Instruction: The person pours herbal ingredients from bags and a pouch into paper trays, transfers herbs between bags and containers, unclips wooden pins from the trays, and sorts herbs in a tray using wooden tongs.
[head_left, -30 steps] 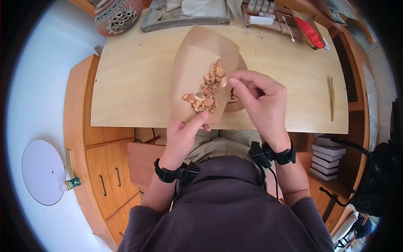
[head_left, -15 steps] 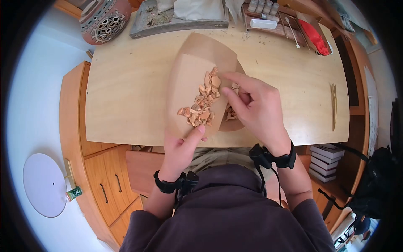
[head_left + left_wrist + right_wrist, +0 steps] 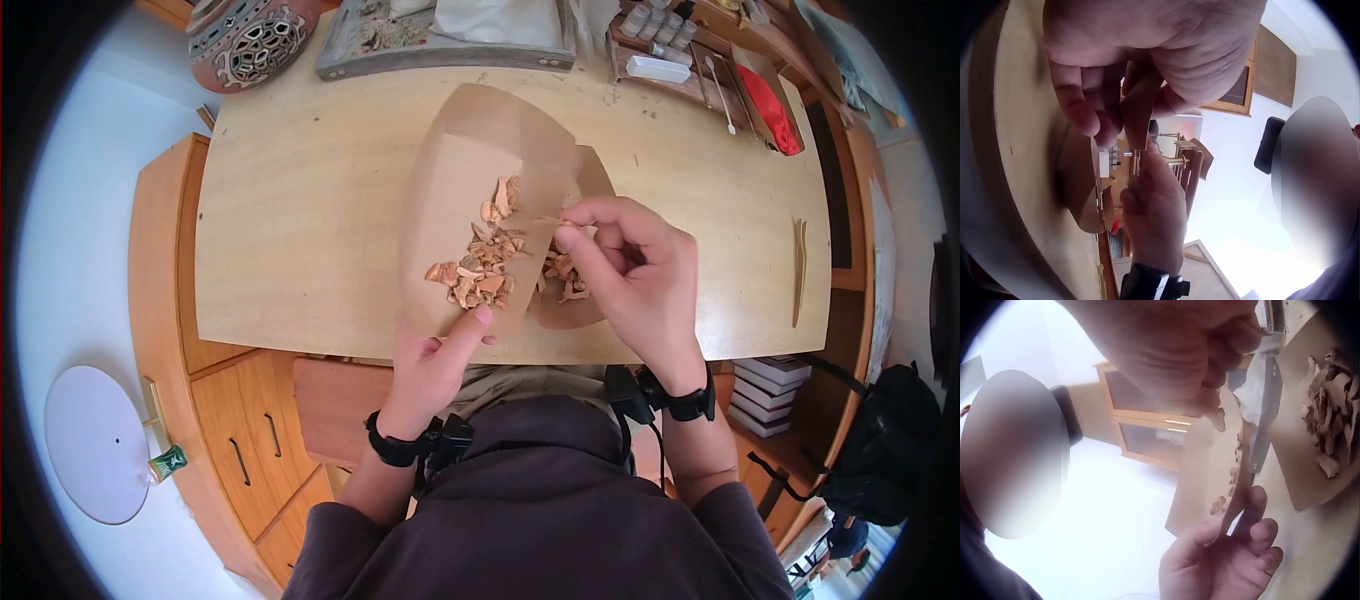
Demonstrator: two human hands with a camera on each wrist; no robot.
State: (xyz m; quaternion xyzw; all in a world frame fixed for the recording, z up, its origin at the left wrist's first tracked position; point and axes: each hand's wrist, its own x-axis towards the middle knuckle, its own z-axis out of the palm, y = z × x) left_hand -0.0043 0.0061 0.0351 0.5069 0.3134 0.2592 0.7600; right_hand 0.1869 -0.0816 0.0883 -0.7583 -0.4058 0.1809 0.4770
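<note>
Over the near part of the table (image 3: pixel 310 200), your left hand (image 3: pixel 432 365) grips the paper sheet (image 3: pixel 450 165), thumb on top, probably so the dried pieces (image 3: pixel 485 265) stay cradled; your right hand (image 3: pixel 645 275) pinches one piece (image 3: pixel 1218 419) by fingertips, likely for fine control, beside the second sheet (image 3: pixel 594 175).

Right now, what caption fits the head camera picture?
Left hand holds paper with brown bits; right hand pinches one piece.

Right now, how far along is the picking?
Partway, it seems. Done: a pile lies on the lower paper. In hand: the right hand's grip pinches one piece; the left hand holds the upper paper. Left, probably: the heap on that upper paper.
</note>
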